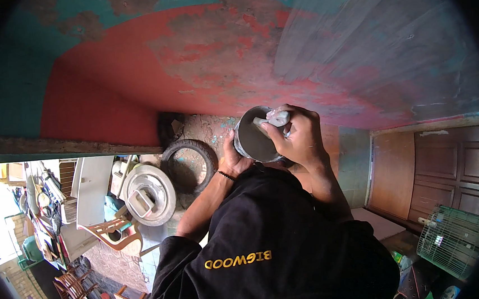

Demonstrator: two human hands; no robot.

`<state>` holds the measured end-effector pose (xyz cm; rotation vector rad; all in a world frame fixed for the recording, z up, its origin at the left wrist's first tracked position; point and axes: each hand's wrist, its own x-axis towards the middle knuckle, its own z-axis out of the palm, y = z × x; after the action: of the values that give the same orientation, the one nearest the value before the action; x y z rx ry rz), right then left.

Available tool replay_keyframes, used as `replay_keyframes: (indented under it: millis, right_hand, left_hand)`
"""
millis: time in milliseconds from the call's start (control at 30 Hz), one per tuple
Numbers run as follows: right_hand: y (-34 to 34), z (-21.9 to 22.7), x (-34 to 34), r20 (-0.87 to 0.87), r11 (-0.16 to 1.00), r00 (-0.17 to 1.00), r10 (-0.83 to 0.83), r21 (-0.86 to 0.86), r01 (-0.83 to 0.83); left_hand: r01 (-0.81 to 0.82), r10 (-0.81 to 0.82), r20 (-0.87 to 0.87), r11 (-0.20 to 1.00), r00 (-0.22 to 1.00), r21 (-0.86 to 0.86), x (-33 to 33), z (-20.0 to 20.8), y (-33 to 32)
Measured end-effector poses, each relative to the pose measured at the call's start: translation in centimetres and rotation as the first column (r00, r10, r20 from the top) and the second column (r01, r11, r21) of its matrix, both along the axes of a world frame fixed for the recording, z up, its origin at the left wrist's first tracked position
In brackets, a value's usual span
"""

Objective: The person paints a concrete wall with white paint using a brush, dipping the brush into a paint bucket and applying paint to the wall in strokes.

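Observation:
My left hand (pixel 231 158) grips the left side of a round bucket (pixel 237 144), its thumb up along the outer wall and its other fingers partly hidden below. Grey, wet-looking paste (pixel 257 141) lies inside the bucket. My right hand (pixel 306 136) is closed around a pale, grey-smeared tool handle (pixel 280 118) over the bucket's right side. The tool's working end is not clear, so I cannot tell its exact kind. Ahead of both hands rises a wall (pixel 215 50) with red and teal paint, bare patches and broad grey strokes on its right part.
On the floor to the left are a tire (pixel 209 152) and a round white basin-like piece (pixel 167 197). A wooden chair (pixel 111 230) and piled household goods stand further left. At right are a brown panelled door (pixel 438 170) and a green wire cage (pixel 452 239).

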<state>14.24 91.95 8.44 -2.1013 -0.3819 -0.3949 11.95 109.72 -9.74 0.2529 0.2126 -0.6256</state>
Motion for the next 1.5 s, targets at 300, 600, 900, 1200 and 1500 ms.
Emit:
replay_keyframes:
  millis: [300, 600, 900, 1200, 1500]
  right_hand:
    - [-3.2, -2.2, -0.2, -0.187, 0.809, 0.977, -0.103, 0.556, 0.192]
    - [-4.3, -3.7, -2.4, -0.468, 0.602, 0.883, 0.031, 0.714, 0.358]
    - [-4.2, -4.5, -3.9, -0.49, 0.46, 0.866, -0.1, 0.749, 0.477]
    - [-5.2, -10.6, -7.8, -0.565, 0.192, 0.813, 0.137, 0.821, 0.538]
    - [-5.0, -11.2, -8.3, -0.471, -0.038, 0.844, 0.257, 0.868, 0.496]
  left_hand:
    - [-0.004, 0.004, -0.044, 1.0, 0.999, -0.006, -0.1, -1.6, -0.1]
    - [0.059, -0.056, -0.077, 0.998, 0.995, 0.037, 0.0, -1.1, -0.3]
    - [0.118, -0.119, -0.017, 0.992, 0.993, -0.048, -0.5, -1.4, 1.4]
    - [0.167, -0.162, -0.062, 0.983, 0.985, 0.077, -1.4, -1.1, 1.7]
    - [0.184, -0.19, -0.111, 0.981, 0.975, -0.062, -0.7, -1.2, 0.2]
